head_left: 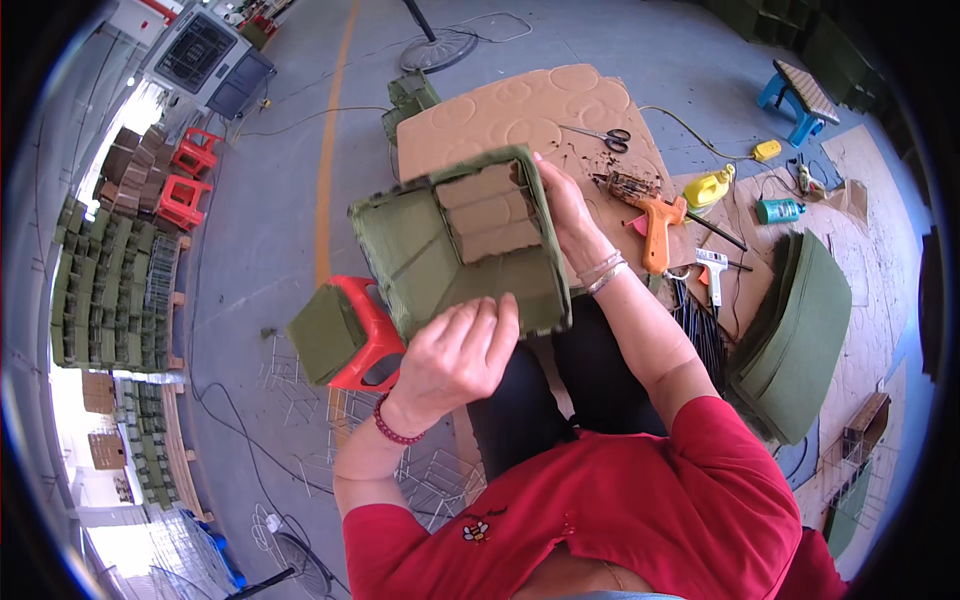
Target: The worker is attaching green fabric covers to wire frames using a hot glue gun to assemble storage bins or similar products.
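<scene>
A green fabric-covered box (420, 265) is held up over my lap, its open side facing me. Through a squarish opening in it, the brown cardboard behind shows. My right hand (566, 208) grips its right wall, the thumb at the upper corner and the other fingers mostly hidden behind. My left hand (462, 350) is at its near edge, fingers close together and bent over the rim against the inner face; the left thumb is hidden.
A cardboard-topped work surface (480, 115) carries scissors (615, 140), an orange glue gun (658, 228) and a white glue gun (712, 270). Stacked green sheets (795, 340) lie at right. A red stool (370, 340) with green pieces stands at left, wire frames (430, 480) below.
</scene>
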Demonstrator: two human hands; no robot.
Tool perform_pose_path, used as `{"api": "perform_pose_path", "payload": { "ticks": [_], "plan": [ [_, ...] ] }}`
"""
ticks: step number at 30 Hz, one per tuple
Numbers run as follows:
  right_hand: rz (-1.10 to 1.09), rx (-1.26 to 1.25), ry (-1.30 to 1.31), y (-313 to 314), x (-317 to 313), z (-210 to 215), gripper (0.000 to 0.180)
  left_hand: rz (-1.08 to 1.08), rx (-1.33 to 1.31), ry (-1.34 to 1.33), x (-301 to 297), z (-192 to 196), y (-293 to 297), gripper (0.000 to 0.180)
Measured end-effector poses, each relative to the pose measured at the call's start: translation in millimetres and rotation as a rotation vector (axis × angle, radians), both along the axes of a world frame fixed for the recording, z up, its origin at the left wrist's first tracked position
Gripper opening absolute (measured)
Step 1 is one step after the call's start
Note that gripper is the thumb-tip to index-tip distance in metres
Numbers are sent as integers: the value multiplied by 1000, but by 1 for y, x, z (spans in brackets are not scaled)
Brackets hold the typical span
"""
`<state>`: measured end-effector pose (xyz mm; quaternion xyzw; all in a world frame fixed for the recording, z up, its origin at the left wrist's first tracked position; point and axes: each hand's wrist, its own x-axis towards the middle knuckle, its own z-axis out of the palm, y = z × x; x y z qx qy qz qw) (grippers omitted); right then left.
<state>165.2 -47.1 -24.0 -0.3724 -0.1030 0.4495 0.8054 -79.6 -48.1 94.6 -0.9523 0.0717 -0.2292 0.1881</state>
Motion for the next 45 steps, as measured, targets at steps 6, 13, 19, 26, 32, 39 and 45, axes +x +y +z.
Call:
{"api": "perform_pose_path", "payload": {
  "ticks": [6,13,19,26,32,39,45],
  "plan": [
    [317,28,75,-7,0,-46,34,-37,21,117,23,13,-10,18],
    [392,-164,-98,10,-7,-52,45,106,-387,22,6,48,78,22],
    [441,-261,-303,4,-2,-33,52,525,-1542,-142,-21,65,246,30],
    [402,-296,-601,-9,6,-21,37,656,-1200,-483,-39,36,369,36],
    [516,-339,-777,-16,6,-13,31,1044,-754,-500,-13,-58,440,43],
    [580,-417,-756,-27,26,-9,30,1339,-783,-541,-18,-191,505,33],
    [594,-512,-685,-25,43,-11,30,1367,-759,-514,21,-263,533,26]
  ]
}}
